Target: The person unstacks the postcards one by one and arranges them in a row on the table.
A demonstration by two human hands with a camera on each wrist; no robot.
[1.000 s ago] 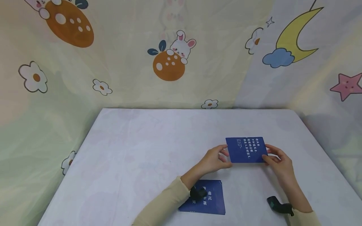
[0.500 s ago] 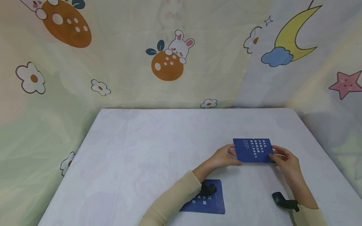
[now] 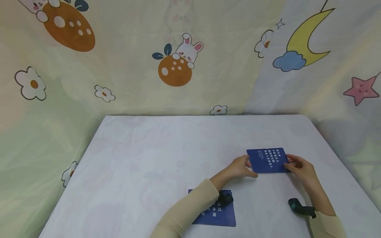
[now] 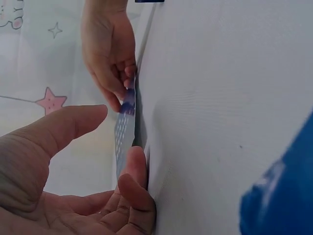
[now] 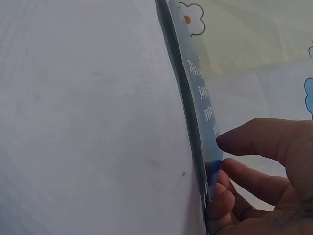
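the hands are at either end of a blue card (image 3: 265, 161) on the right of the worktop (image 3: 143, 165). the right hand (image 3: 302, 170) pinches the card's right end, thumb on the printed face and fingers behind. the left hand (image 3: 239, 168) is at the card's left end, thumb spread well clear of the fingers, fingers loosely bent against the edge without gripping. white writing shows on the card's upper face; the card sits low, right by the worktop, though whether its underside touches is hard to tell. nearer the person, an other card (image 3: 227, 216), also blue with white writing, lies flat, partly hidden by the left sleeve (image 3: 189, 208) and a black wrist device (image 3: 225, 199). behind, a cloth (image 3: 125, 49) shows rabbits, flowers and a moon (image 3: 309, 38).
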